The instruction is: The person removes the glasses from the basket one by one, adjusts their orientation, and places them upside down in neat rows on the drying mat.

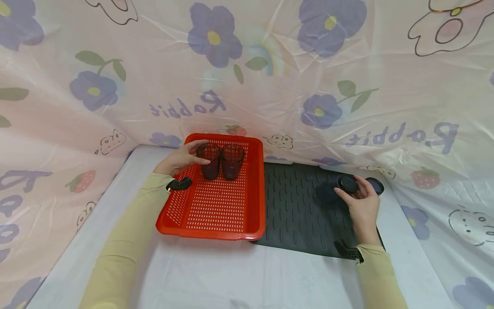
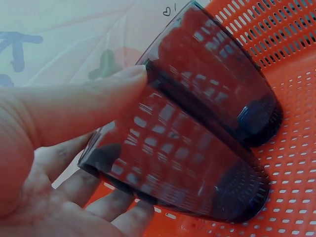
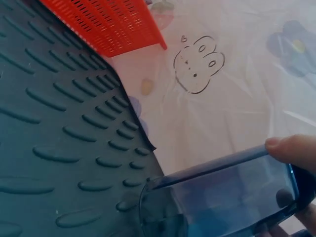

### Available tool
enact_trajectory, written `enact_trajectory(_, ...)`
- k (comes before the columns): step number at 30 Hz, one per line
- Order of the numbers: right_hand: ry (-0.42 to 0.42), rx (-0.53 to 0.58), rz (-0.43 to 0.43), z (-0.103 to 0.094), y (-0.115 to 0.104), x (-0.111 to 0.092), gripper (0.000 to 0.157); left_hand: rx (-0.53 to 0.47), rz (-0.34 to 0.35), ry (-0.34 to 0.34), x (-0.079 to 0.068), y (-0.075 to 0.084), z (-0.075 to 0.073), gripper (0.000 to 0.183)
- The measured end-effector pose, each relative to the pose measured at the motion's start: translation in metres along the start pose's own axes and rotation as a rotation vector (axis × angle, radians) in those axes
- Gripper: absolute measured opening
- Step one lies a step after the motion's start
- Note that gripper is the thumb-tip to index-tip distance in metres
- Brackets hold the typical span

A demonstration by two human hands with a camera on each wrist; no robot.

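Two dark, see-through tumblers stand side by side in the red basket [image 1: 216,234]. My left hand [image 1: 181,159] grips the left tumbler [image 2: 182,163] near its rim, thumb on one side and fingers on the other. The second tumbler [image 1: 233,162] is right beside it. Over the black ridged mat [image 1: 287,206], my right hand [image 1: 364,206] holds a dark blue tumbler [image 3: 227,197] by its thick base end. That tumbler is tilted, its open end toward the mat. Just beyond the right fingers shows another dark tumbler [image 1: 375,186], partly hidden.
The basket has perforated walls and stands left of the mat, its right edge against it. A white surface [image 1: 289,279] runs in front of both. Behind and at the sides hangs a printed curtain [image 1: 262,98] with flowers and rabbits.
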State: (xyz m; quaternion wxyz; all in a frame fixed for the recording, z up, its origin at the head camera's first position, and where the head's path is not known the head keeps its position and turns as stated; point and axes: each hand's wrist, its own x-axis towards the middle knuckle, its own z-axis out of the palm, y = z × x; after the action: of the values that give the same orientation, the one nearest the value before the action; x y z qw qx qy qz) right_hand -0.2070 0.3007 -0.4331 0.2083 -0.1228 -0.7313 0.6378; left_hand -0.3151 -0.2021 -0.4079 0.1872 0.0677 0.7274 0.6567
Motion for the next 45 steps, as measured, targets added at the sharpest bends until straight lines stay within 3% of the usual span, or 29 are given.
enact_trajectory(13, -0.005, -0.071, -0.068, 0.005, 0.012, 0.003, 0.069, 0.019, 0.002, 0.011, 0.001, -0.002, 0.001, 0.079)
enact_trajectory(22, -0.005, -0.095, -0.064, 0.009, 0.016, 0.004, 0.069, 0.038, -0.008, 0.011, -0.001, 0.001, 0.001, 0.076)
enact_trajectory(31, -0.015, -0.188, -0.095, 0.011, 0.020, 0.003, 0.069, 0.054, -0.038, -0.001, -0.004, 0.003, -0.002, 0.076)
enact_trajectory(45, -0.073, -0.284, -0.148, 0.009, 0.026, 0.004, 0.076, 0.069, -0.021, 0.072, -0.003, 0.004, 0.002, 0.079)
